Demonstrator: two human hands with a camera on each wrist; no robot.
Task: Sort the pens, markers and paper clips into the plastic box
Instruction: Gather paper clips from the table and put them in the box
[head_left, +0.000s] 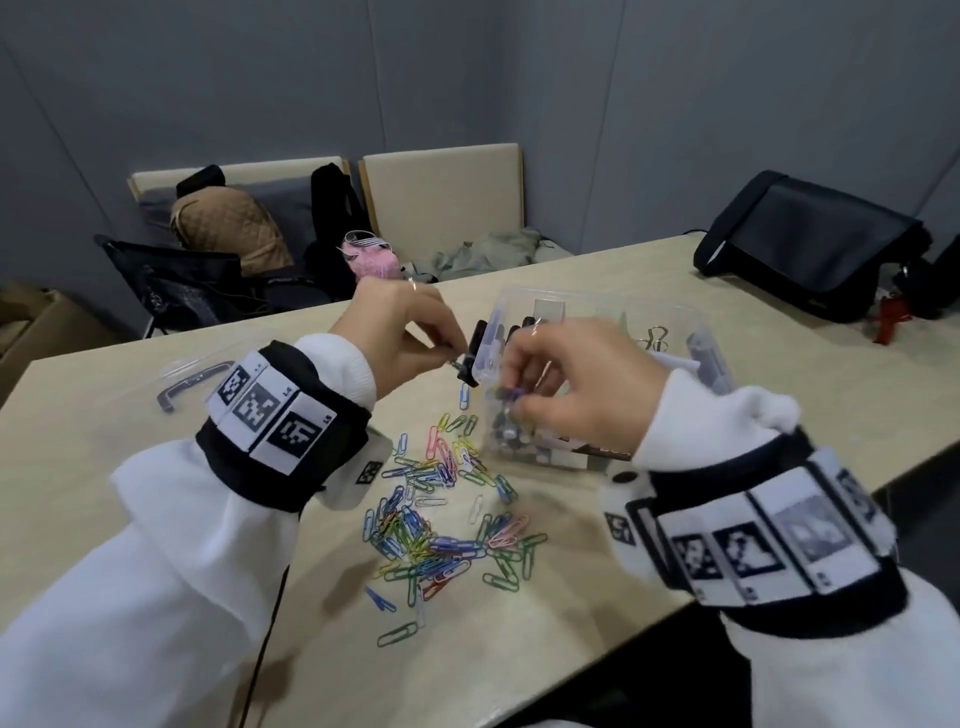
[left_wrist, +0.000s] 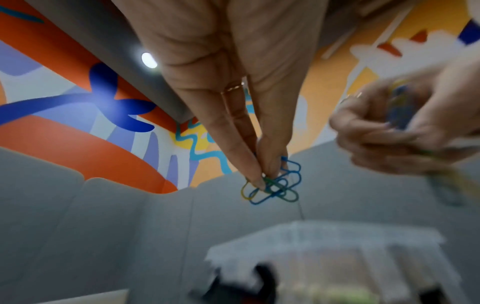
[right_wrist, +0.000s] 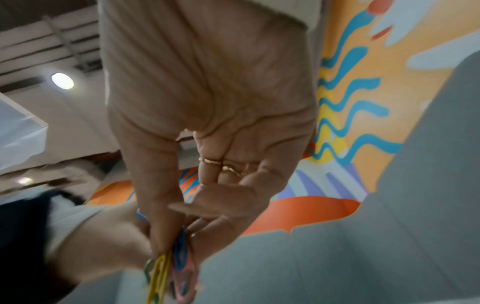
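A clear plastic box (head_left: 691, 332) stands on the table, with dark markers and clips inside. My left hand (head_left: 410, 332) hovers by the box's left rim and pinches a small bunch of blue, green and yellow paper clips (left_wrist: 272, 185) between thumb and fingertips. Over the box's near-left compartment, my right hand (head_left: 566, 384) pinches another bunch of paper clips (right_wrist: 168, 273), yellow, blue and pink. A large scatter of coloured paper clips (head_left: 441, 519) lies on the table in front of the box.
The clear box lid (head_left: 192, 379) lies at the table's left. A black bag (head_left: 810, 244) sits on the far right of the table with a red object (head_left: 891, 317) beside it. Chairs with bags (head_left: 228, 228) stand behind the table.
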